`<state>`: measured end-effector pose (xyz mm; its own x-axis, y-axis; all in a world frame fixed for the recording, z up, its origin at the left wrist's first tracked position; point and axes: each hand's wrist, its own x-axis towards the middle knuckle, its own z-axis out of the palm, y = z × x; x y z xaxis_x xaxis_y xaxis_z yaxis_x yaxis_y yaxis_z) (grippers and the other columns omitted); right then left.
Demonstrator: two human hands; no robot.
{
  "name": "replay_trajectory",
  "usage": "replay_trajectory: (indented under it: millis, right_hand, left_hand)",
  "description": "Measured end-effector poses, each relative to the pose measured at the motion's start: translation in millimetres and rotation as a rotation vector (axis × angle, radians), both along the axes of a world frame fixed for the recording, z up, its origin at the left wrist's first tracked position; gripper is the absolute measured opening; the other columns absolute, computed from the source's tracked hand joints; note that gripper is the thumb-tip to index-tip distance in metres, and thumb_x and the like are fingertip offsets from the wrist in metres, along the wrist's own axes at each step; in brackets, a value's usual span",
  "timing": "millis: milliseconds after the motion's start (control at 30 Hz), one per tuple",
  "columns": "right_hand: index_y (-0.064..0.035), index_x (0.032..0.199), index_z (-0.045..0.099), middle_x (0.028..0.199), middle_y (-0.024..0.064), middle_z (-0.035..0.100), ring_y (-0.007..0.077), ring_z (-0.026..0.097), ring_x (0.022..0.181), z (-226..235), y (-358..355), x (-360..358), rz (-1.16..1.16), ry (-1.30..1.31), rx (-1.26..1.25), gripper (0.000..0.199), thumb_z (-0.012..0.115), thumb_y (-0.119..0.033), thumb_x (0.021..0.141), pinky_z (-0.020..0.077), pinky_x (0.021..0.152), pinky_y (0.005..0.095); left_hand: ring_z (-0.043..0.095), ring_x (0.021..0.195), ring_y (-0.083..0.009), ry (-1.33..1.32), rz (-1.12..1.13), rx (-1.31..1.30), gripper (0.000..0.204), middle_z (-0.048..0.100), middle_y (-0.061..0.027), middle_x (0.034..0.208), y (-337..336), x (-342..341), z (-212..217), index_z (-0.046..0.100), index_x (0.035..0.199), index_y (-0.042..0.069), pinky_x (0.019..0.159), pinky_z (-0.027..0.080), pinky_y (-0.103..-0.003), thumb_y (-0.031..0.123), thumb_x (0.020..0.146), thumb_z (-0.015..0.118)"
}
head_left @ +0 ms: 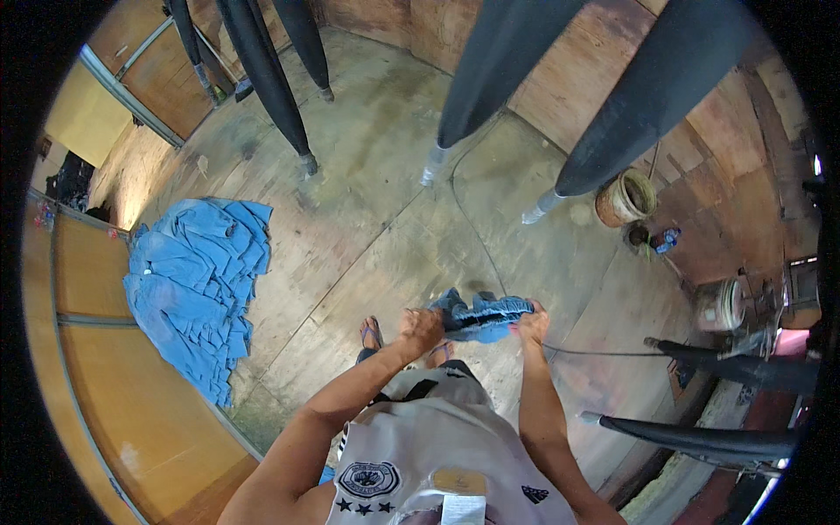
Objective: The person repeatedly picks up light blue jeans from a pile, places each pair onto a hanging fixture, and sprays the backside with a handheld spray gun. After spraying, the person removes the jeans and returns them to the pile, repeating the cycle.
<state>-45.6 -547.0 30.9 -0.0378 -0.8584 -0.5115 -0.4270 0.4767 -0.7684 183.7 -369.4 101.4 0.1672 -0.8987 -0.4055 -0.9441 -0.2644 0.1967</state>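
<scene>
A pair of blue jeans [483,317] is stretched between my two hands in front of my body, its waist opening facing up. My left hand [422,331] is closed on one end of the waistband. At the other end, my right hand [533,322] grips the edge with its fingers wrapped round the denim. The lower part of the jeans is bunched below and largely out of sight. Over to the left, a big heap of blue denim clothes [197,289] lies on the floor in overlapping layers.
Black leg-shaped forms [259,79] with pale tips point down over the floor [350,254]; more black forms [700,437] jut in at right. A stained bucket [626,198] and a white bucket [720,305] stand at right. A dark cable [477,229] crosses the floor. Wooden panels [140,394] border the left.
</scene>
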Motion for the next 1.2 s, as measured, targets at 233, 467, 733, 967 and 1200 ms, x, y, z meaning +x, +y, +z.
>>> replay_trajectory:
  millis: [233, 467, 733, 967, 1200]
  right_hand:
    - [-0.0211, 0.132, 0.054, 0.089, 0.0193, 0.072, 0.0328, 0.074, 0.083, -52.0, -28.1, 21.5, 0.504, 0.896, -0.264, 0.04, 0.053, -0.01, 0.094, 0.06, 0.069, 0.0468]
    - [-0.02, 0.136, 0.043, 0.074, 0.0239, 0.066, 0.0436, 0.068, 0.075, -105.0, 82.1, 87.0, 1.127, 0.525, -0.086, 0.057, 0.066, -0.009, 0.086, 0.0504, 0.069, 0.0549]
    - [-0.0035, 0.089, 0.071, 0.067, 0.0058, 0.063, 0.0183, 0.055, 0.051, -264.3, 8.2, 63.9, 0.139, 0.332, 0.213, 0.024, 0.068, -0.027, 0.096, 0.0417, 0.045, 0.0375]
    - [-0.0129, 0.102, 0.061, 0.061, 0.0003, 0.046, 0.0121, 0.042, 0.043, -335.2, -132.4, -0.9, -0.561, 0.135, 0.439, 0.011, 0.066, -0.018, 0.094, 0.0354, 0.038, 0.0303]
    - [-0.0126, 0.103, 0.057, 0.066, -0.0001, 0.048, 0.0108, 0.044, 0.047, -301.2, -91.0, 128.4, -0.176, -0.249, 0.439, 0.012, 0.066, -0.012, 0.093, 0.0349, 0.04, 0.0286]
  left_hand:
    - [0.073, 0.08, -0.0332, 0.315, -0.15, 0.0, 0.023, 0.072, -0.0185, 0.087, -17.7, 33.3, -64.3, 0.064, 0.103, 0.003, 0.065, 0.057, -0.048, 0.019, 0.091, 0.052]
    - [0.067, 0.094, -0.0465, 0.559, 1.124, -0.178, 0.025, 0.068, -0.0284, 0.096, -17.6, 110.8, -299.6, 0.064, 0.097, -0.001, 0.077, 0.052, -0.052, 0.022, 0.091, 0.056]
    - [0.069, 0.099, -0.0391, 0.537, 0.835, 0.109, 0.021, 0.071, -0.0197, 0.101, -111.9, 84.7, -413.1, 0.069, 0.102, 0.006, 0.082, 0.056, -0.048, 0.018, 0.087, 0.06]
    - [0.066, 0.11, -0.0382, 0.822, 0.853, 0.009, 0.03, 0.068, -0.0207, 0.119, -219.6, 19.4, -408.8, 0.071, 0.113, 0.007, 0.093, 0.054, -0.048, 0.019, 0.087, 0.061]
    - [0.069, 0.093, -0.0426, 0.609, 1.151, -0.302, 0.03, 0.07, -0.0267, 0.093, -52.8, 173.3, -493.5, 0.073, 0.09, 0.002, 0.08, 0.055, -0.049, 0.029, 0.081, 0.063]
